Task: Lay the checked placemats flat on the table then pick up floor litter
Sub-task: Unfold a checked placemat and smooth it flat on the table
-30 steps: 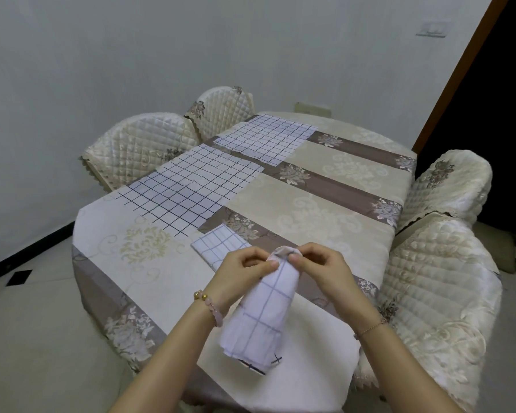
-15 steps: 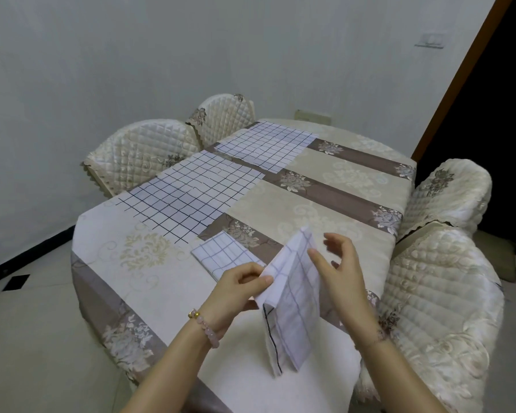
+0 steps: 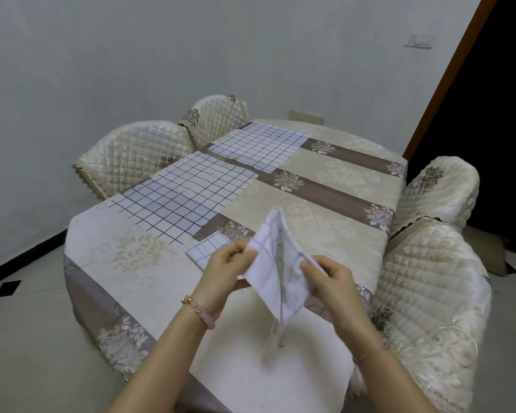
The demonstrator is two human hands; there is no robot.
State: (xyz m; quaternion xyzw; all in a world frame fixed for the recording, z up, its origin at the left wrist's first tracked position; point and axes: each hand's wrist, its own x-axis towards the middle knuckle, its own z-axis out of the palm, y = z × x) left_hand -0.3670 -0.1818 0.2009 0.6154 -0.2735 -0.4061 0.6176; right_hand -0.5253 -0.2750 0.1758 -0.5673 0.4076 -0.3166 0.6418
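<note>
A folded white checked placemat (image 3: 276,268) hangs in the air above the near end of the table (image 3: 137,287), partly spread into two flaps. My left hand (image 3: 225,271) pinches its left flap and my right hand (image 3: 329,278) pinches its right flap. Another folded checked placemat (image 3: 206,251) lies on the table just behind my left hand. Two checked placemats lie flat along the table's left side: a near one (image 3: 185,195) and a far one (image 3: 259,147).
Quilted cream chairs stand around the table: two on the left (image 3: 137,153) and two on the right (image 3: 429,281). A white wall is behind. A dark doorway (image 3: 489,99) opens at the right. Pale floor tiles (image 3: 21,323) show at the lower left.
The held placemat has been pulled open from a narrow folded bundle into two spread flaps. My hands have moved apart, each gripping one side.
</note>
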